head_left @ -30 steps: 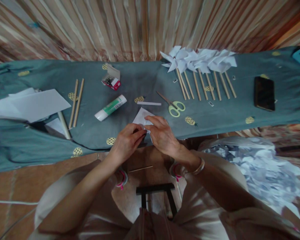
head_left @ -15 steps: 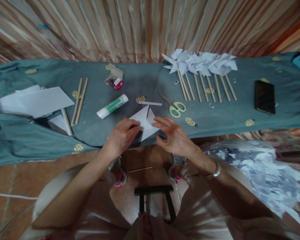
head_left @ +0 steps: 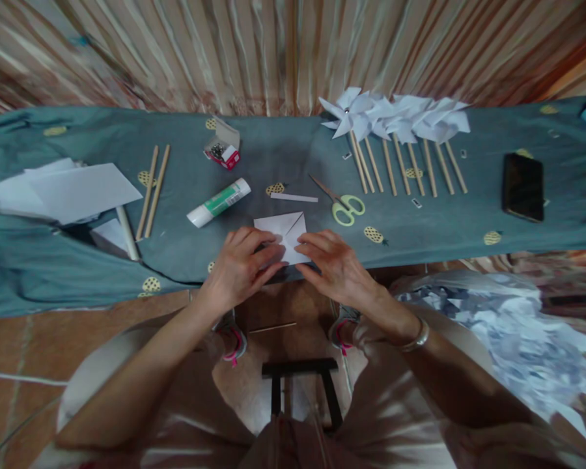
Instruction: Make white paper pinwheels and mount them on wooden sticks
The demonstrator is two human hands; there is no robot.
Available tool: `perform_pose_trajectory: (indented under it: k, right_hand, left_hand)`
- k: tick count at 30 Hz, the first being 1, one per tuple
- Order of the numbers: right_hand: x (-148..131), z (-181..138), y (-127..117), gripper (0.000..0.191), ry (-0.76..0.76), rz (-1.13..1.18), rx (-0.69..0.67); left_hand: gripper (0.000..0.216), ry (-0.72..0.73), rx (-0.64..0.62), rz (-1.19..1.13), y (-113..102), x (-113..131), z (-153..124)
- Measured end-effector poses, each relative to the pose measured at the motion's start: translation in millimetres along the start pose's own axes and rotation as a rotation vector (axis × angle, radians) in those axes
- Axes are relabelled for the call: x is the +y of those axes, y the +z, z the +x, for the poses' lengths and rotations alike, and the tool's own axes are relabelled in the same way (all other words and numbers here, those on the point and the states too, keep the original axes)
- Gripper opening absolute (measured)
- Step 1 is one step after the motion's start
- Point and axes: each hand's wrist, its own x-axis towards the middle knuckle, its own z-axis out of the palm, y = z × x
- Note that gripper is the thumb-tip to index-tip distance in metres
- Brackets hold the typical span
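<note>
A white square of paper [head_left: 293, 225] with a diagonal slit at its upper right corner lies by the table's front edge. My left hand [head_left: 247, 260] pinches its left side, thumb below and fingers on top. At the right side, my right hand [head_left: 329, 260] has thumb and fingers closed on the paper's edge. Just beyond the paper is a narrow paper strip [head_left: 293, 197]. Green-handled scissors [head_left: 344, 207] rest to the right, and a glue stick [head_left: 219, 203] lies to the left.
Several paper pinwheels [head_left: 395, 117] on wooden sticks lie at the back right, near a black phone [head_left: 522, 187]. Leftward are two wooden sticks [head_left: 157, 192], an open box of pins [head_left: 223, 146] and white sheets [head_left: 78, 192]. A bag of paper pieces [head_left: 522, 352] stands at lower right.
The paper has turned, from standing on a corner to lying nearly square to the table edge. My left hand has shifted slightly along its side.
</note>
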Motion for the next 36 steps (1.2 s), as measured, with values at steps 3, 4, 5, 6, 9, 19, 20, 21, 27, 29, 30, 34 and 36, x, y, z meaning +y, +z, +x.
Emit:
perform_pose_trajectory:
  k: [3, 4, 5, 6, 9, 19, 20, 21, 27, 29, 30, 34, 36]
  right_hand:
    - [-0.7, -0.1, 0.6, 0.017, 0.001, -0.012, -0.005]
    - [-0.7, -0.2, 0.7, 0.017, -0.004, -0.022, -0.005]
    - [-0.7, -0.4, 0.8, 0.017, -0.010, -0.034, -0.004]
    - [-0.6, -0.5, 0.8, 0.016, -0.018, -0.047, -0.003]
    - [-0.8, -0.7, 0.7, 0.017, -0.038, -0.068, 0.000]
    - [6.8, 2.4, -3.7, 0.015, -0.032, 0.150, 0.035]
    - [7.9, 3.0, -4.3, 0.014, -0.022, 0.200, 0.034]
    - [8.8, 3.7, -4.7, 0.013, -0.011, 0.242, 0.031]
    - [11.5, 8.6, -3.9, 0.008, 0.081, 0.344, 0.021]
    - [12.5, 9.9, -3.7, 0.006, 0.098, 0.365, 0.005]
    - [12.9, 10.6, -3.6, 0.005, 0.102, 0.383, 0.000]
    - [11.7, 13.4, -1.6, 0.005, 0.136, 0.456, 0.031]
    - [9.4, 15.1, 0.2, 0.004, 0.155, 0.426, 0.069]
  left_hand:
    - [0.021, 0.018, -0.029, -0.013, 3.5, 3.4, -1.1]
    - [0.019, 0.016, -0.035, -0.014, 4.9, 3.8, -1.7]
    - [0.018, 0.011, -0.038, -0.012, 6.1, 3.9, -2.3]
    - [0.018, 0.005, -0.037, -0.010, 7.0, 3.9, -2.9]
    - [0.017, 0.007, -0.013, -0.011, 8.5, 3.8, -4.3]
    - [0.013, 0.038, 0.060, 0.012, 7.3, 7.1, -6.2]
    - [0.013, 0.034, 0.058, 0.002, 6.9, 7.2, -6.5]
    - [0.012, 0.032, 0.055, -0.007, 6.5, 7.3, -6.8]
    - [0.011, 0.025, 0.056, -0.053, 4.5, 7.5, -7.7]
    - [0.011, 0.021, 0.060, -0.064, 3.9, 7.8, -7.8]
    - [0.011, 0.021, 0.064, -0.067, 3.7, 7.9, -7.8]
    - [0.010, 0.029, 0.064, -0.067, 3.4, 8.3, -7.9]
    - [0.010, 0.032, 0.049, -0.058, 3.4, 8.4, -8.1]
